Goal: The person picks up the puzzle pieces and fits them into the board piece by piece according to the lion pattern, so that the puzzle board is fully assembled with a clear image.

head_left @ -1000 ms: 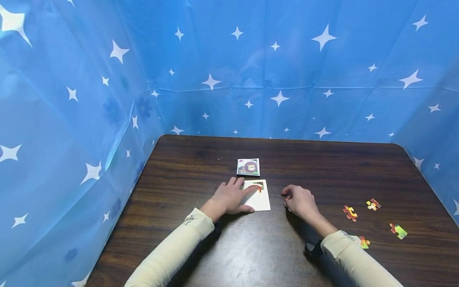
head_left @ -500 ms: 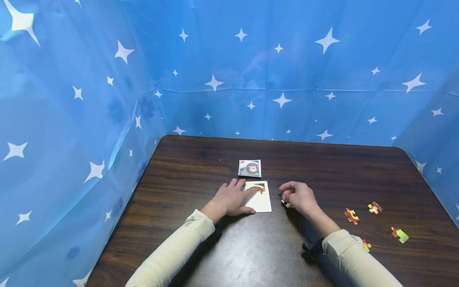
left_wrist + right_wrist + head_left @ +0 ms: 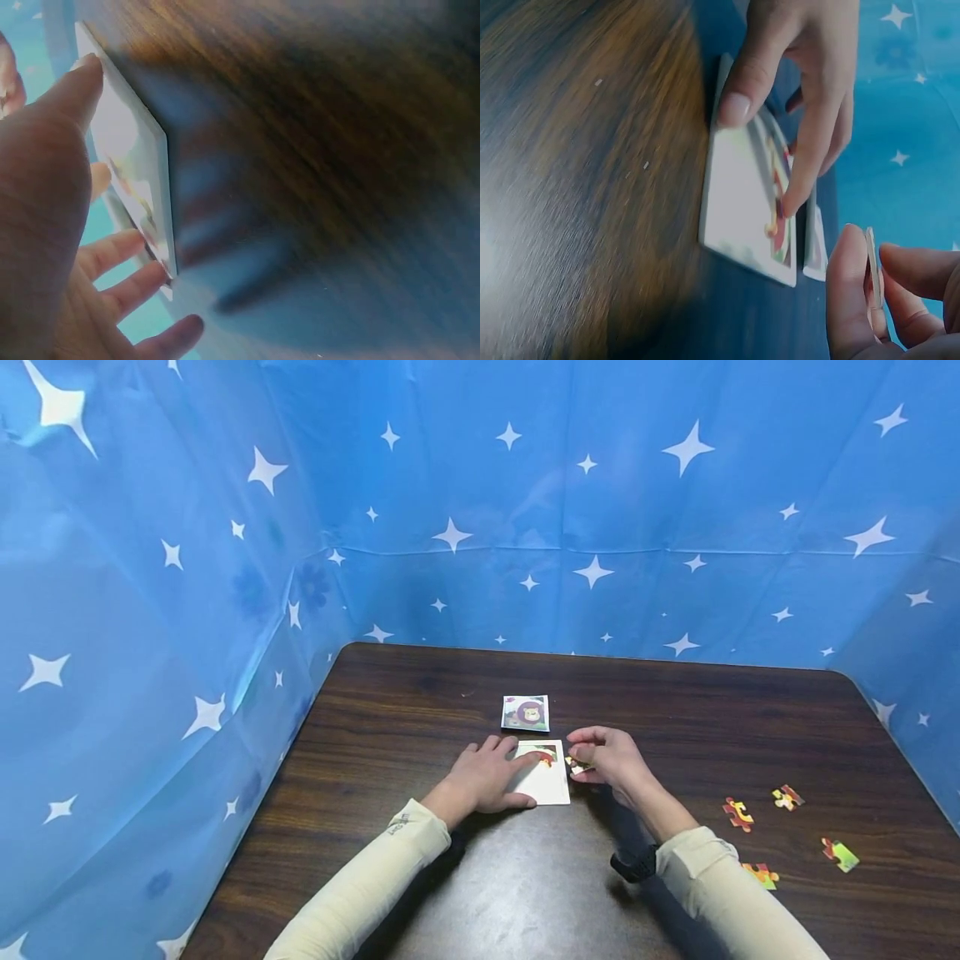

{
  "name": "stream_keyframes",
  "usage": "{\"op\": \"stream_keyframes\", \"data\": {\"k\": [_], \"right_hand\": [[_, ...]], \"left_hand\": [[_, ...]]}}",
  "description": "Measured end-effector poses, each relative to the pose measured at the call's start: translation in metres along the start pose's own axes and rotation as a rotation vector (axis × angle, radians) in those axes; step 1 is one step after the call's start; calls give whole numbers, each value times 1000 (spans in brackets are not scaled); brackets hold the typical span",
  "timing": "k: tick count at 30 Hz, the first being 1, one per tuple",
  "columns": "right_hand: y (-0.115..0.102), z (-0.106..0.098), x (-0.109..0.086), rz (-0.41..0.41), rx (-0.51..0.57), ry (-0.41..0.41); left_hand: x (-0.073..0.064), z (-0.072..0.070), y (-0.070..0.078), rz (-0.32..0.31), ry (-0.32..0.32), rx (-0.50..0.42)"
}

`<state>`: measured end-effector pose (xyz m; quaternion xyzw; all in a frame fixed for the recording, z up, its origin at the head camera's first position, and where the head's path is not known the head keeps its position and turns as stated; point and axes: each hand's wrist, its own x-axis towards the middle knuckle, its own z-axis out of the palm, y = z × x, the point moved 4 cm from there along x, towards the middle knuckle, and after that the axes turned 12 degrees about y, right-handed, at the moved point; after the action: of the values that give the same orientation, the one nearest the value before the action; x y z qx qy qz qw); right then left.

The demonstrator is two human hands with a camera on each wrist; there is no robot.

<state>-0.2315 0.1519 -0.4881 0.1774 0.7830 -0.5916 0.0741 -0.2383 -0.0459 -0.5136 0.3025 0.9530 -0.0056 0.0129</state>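
A white square puzzle board (image 3: 549, 788) lies mid-table, with puzzle pieces in its upper part. My left hand (image 3: 486, 781) rests on its left side, fingers spread and thumb near the front edge. One finger touches the placed pieces (image 3: 780, 229), as the right wrist view shows. Just right of the board, my right hand (image 3: 618, 766) pinches a puzzle piece (image 3: 577, 766) between thumb and fingers. Seen nearly edge-on in the right wrist view, this puzzle piece (image 3: 873, 266) is thin and held off the board.
A small card with a lion picture (image 3: 525, 713) lies behind the board. Several loose pieces lie at the right, among them a red-yellow piece (image 3: 738, 814) and a green piece (image 3: 841, 855). A star-patterned blue curtain (image 3: 465, 477) surrounds the dark wooden table (image 3: 390, 710).
My right hand has moved left and slightly away from me, bringing its puzzle piece close to the board's right edge. The left hand has stayed on the board.
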Motion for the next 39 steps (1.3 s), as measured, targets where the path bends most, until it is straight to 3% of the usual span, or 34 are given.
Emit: {"op": "stream_keyframes", "data": {"k": [8, 19, 32, 39], "right_hand": [[-8, 17, 1, 50, 35, -26], [-3, 39, -2, 69, 31, -59], [-3, 58, 1, 88, 85, -66], [-6, 62, 3, 84, 113, -71]], "left_hand": [[-11, -2, -12, -13, 63, -49], [-21, 4, -30, -45, 72, -109], [-20, 6, -36, -55, 105, -82], [-19, 8, -40, -76, 84, -97]]}}
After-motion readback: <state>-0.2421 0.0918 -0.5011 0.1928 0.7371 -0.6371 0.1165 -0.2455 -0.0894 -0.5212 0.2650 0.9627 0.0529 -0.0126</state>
